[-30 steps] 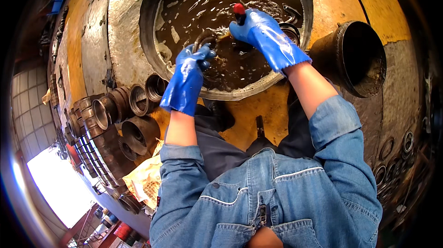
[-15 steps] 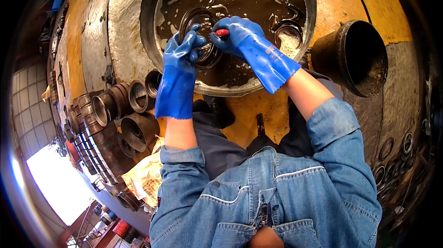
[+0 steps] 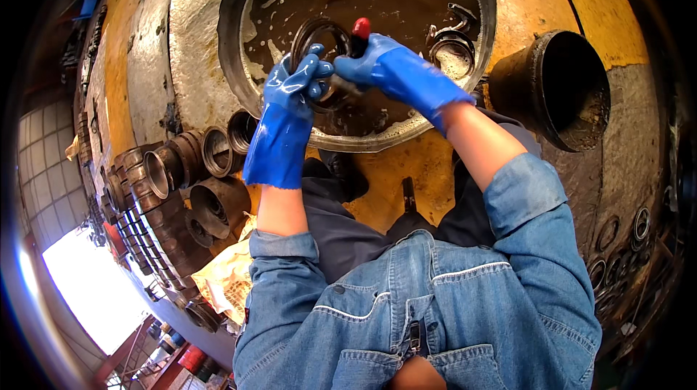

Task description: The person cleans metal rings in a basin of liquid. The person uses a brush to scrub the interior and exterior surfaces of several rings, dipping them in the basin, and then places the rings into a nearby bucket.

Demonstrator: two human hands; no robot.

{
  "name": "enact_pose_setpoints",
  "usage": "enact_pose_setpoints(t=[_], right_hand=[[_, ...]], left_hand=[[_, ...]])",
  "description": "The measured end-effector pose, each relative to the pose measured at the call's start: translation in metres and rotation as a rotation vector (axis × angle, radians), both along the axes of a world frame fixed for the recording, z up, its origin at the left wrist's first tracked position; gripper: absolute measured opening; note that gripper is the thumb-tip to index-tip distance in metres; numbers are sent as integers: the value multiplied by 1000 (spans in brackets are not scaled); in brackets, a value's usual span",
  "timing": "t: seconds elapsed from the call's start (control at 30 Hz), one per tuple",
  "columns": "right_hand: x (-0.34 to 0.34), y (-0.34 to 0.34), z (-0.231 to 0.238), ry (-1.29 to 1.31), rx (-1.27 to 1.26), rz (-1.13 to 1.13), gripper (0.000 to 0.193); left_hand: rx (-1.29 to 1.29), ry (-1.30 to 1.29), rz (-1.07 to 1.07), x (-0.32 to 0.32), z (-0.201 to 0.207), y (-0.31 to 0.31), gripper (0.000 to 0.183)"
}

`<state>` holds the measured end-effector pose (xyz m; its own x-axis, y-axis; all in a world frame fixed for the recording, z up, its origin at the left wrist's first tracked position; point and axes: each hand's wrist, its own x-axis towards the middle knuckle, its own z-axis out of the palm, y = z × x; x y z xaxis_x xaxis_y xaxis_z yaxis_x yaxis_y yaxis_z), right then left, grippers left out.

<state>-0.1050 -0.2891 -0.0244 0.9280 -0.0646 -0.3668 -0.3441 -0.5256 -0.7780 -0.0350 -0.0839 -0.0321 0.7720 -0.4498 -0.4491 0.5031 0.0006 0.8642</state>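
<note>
My left hand (image 3: 294,83), in a blue rubber glove, grips a wet, dark metal ring (image 3: 317,22) over the tub, with fingers curled round its near side. Close beside it, my gloved right hand (image 3: 377,59) is closed on a tool with a red end (image 3: 361,27) and a dark part below; its working end is hidden or blurred. Brown liquid with patches of foam fills the round black tub (image 3: 230,34) under both hands. More ring-shaped parts (image 3: 451,40) sit in the liquid at the tub's right side.
A dark, open bucket-like cylinder (image 3: 541,92) lies on its side to the right of the tub. Several greasy metal cylinders and rings (image 3: 218,152) stand at the left. Below them lies a crumpled tan bag (image 3: 226,285). More rings (image 3: 640,226) lie at the far right.
The red end has swung upward as my right hand turned, and my right fingers now point left toward the ring. The ring has tilted slightly in my left hand.
</note>
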Motion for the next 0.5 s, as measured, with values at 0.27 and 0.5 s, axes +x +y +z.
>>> enact_pose_setpoints(t=[0.27, 0.5], right_hand=[[6, -33, 13, 136, -138, -293, 51], [-1, -57, 15, 95, -180, -399, 48]], left_hand=[[-83, 524, -117, 0, -51, 12, 35], [-68, 80, -60, -36, -55, -17, 42]])
